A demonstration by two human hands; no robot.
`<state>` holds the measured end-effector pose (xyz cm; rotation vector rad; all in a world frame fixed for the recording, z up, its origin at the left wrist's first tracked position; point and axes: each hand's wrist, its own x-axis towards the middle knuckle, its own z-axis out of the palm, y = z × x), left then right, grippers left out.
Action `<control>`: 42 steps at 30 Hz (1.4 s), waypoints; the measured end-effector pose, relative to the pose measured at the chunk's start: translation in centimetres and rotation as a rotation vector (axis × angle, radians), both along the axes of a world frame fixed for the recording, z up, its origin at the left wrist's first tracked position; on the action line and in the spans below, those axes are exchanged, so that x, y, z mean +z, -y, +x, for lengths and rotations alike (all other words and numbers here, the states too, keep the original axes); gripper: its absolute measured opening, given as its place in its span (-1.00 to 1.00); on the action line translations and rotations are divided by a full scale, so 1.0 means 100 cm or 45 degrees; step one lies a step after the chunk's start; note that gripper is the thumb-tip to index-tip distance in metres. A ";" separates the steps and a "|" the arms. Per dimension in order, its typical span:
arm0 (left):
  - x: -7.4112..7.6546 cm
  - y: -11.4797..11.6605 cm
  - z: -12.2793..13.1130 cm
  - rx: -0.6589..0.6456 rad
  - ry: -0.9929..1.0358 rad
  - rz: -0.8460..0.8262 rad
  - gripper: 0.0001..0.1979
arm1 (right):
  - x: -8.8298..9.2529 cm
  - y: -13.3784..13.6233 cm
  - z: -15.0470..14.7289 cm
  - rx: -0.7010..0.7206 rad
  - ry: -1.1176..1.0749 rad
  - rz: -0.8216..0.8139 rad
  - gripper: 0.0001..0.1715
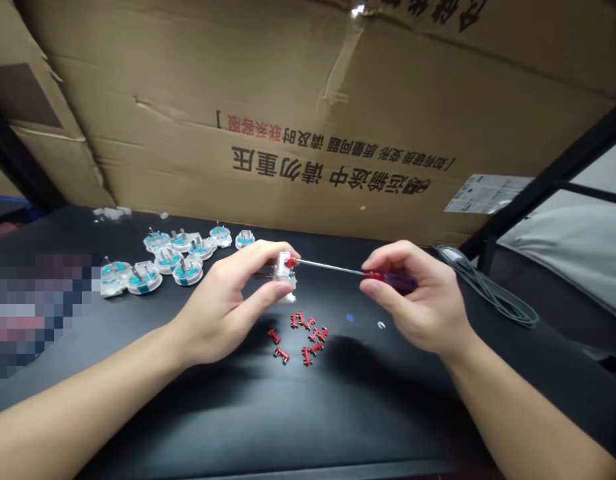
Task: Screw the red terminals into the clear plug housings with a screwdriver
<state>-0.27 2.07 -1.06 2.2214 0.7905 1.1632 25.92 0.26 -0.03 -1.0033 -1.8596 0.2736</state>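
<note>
Two hands (223,300) (418,297), left pinching plug (285,270), right screwdriver (401,282)

- One left hand (228,300) and one right hand (413,293) are working.
- One screwdriver (338,268) is showing.
- Ten clear plug housings (188,270) are showing, nine lying loose.
- About nine red parts (308,337) are lying together.
- One grey cable coil (488,287) is sitting nearby.
</note>
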 end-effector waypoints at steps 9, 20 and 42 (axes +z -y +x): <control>0.000 0.001 0.000 -0.008 -0.046 0.060 -0.78 | 0.005 0.005 -0.004 0.005 0.093 0.048 -0.93; -0.002 -0.003 0.008 -0.449 0.537 -1.001 -0.68 | -0.014 -0.007 -0.001 0.236 0.054 0.119 -0.93; -0.004 0.013 0.020 -0.619 0.182 -1.117 -0.73 | -0.010 0.011 -0.027 0.147 0.460 0.828 -0.88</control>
